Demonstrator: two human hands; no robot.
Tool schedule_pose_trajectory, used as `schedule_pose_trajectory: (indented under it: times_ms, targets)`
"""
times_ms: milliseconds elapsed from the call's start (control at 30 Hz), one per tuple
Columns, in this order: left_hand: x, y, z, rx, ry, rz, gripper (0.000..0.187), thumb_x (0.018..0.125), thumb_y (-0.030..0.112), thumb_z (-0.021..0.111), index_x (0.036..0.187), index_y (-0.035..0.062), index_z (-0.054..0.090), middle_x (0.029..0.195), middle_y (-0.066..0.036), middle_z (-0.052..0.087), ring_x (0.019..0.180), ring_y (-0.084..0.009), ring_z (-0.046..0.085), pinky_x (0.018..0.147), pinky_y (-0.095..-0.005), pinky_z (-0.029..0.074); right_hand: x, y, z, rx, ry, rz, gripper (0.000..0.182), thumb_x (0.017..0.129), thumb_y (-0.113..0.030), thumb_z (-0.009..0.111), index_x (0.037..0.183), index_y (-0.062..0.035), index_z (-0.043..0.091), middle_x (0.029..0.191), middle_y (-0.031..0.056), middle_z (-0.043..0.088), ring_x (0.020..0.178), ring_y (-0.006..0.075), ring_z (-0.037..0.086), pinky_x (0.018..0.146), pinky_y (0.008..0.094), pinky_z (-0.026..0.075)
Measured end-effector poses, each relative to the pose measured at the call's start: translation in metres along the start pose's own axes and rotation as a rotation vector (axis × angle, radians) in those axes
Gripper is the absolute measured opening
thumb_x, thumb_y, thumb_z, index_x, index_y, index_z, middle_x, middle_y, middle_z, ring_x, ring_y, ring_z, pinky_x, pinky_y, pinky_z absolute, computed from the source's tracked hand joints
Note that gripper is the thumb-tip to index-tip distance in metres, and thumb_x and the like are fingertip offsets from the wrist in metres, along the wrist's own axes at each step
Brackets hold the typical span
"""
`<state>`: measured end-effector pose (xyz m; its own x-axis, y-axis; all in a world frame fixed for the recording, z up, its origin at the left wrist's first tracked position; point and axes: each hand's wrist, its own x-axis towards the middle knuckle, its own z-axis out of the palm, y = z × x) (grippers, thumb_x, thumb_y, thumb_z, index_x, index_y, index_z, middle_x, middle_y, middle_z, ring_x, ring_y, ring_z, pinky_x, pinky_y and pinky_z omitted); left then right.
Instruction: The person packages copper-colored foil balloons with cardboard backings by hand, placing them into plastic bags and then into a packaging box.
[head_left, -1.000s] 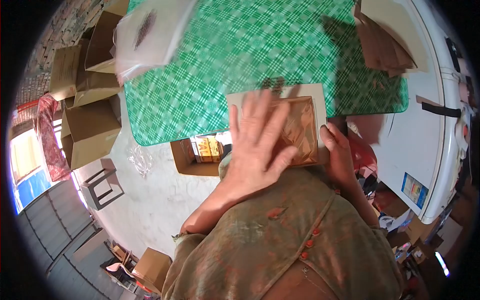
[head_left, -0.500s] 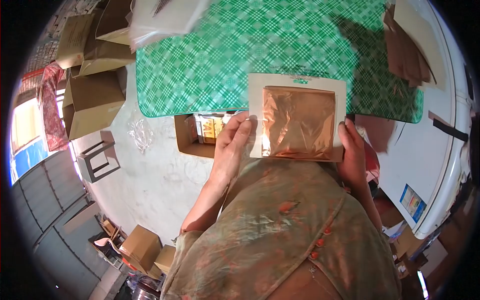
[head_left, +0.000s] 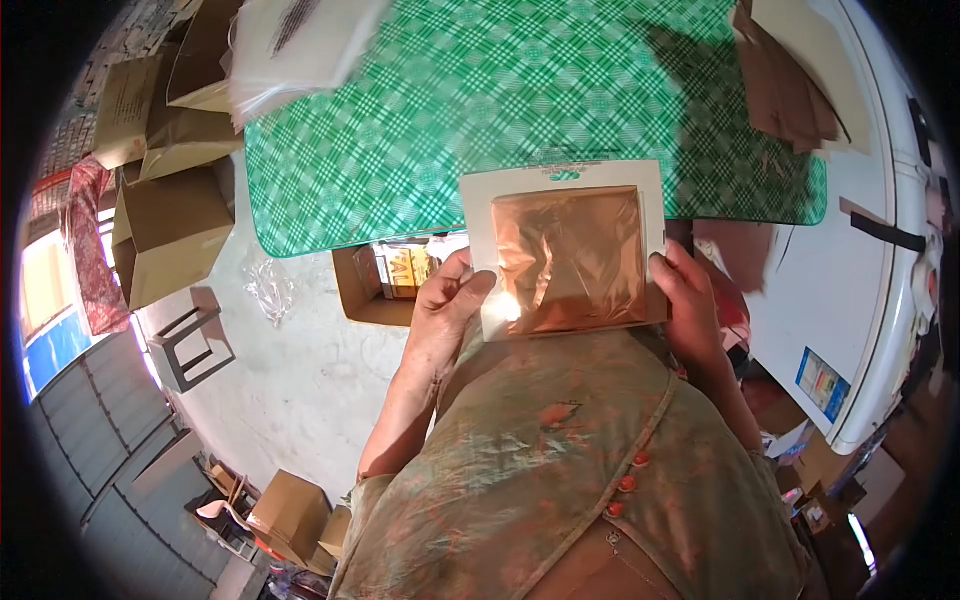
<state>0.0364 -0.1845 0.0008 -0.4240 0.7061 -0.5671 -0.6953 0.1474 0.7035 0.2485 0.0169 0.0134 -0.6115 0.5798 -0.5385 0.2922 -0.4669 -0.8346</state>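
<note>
A flat white packet (head_left: 478,215) with printing along its top edge bears a square of shiny, creased copper-coloured foil (head_left: 570,258). It is held up between my hands, just past the near edge of the green checked table cover (head_left: 480,100). My left hand (head_left: 445,305) pinches the packet's left edge, thumb on the front. On the opposite edge my right hand (head_left: 690,300) grips with its thumb in front. The fingers behind the packet are hidden.
Clear plastic sleeves (head_left: 300,50) lie at the table's far left, brown sheets (head_left: 785,90) at the far right. Below the table edge sits a cardboard box (head_left: 350,290). More open cartons (head_left: 175,235) and a grey frame stool (head_left: 190,345) stand left; a white appliance-like surface (head_left: 810,300) is right.
The packet and both hands have shifted slightly left and down in view, and the packet has tilted a little. The surroundings have shifted as the camera turned. Both hands keep their hold.
</note>
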Motion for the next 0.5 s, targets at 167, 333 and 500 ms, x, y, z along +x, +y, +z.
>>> schedule_pose_trajectory:
  times_ms: [167,333,500]
  targets:
    - [0.000,-0.012,-0.023,0.067,-0.028,-0.077,0.018,0.102,0.002,0.061,0.120,0.0007,0.063,0.111,-0.002,0.069,0.101,-0.0090,0.063,0.091,-0.0266,0.051,-0.002,0.004,-0.003,-0.058,-0.035,-0.036,0.024,0.106,-0.017,0.054,0.118,0.0005,0.063,0.105,-0.0033,0.061,0.100,0.0055,0.052,0.091,0.0251,0.043]
    - [-0.005,-0.006,-0.021,0.178,-0.026,-0.067,0.018,0.103,0.005,0.062,0.121,0.0013,0.063,0.102,0.002,0.066,0.090,-0.0069,0.060,0.084,-0.0247,0.050,-0.002,0.002,-0.004,-0.199,-0.050,-0.093,0.018,0.107,-0.018,0.055,0.102,-0.0014,0.060,0.091,-0.0063,0.052,0.087,0.0041,0.045,0.077,0.0244,0.041]
    - [-0.008,-0.004,-0.026,0.165,-0.070,-0.125,0.025,0.102,0.005,0.064,0.126,0.0007,0.060,0.115,-0.002,0.067,0.103,-0.0090,0.061,0.088,-0.0263,0.051,0.002,0.011,-0.005,-0.313,-0.037,-0.206,0.022,0.107,-0.019,0.055,0.094,-0.0009,0.057,0.080,-0.0054,0.046,0.078,0.0048,0.041,0.067,0.0261,0.038]
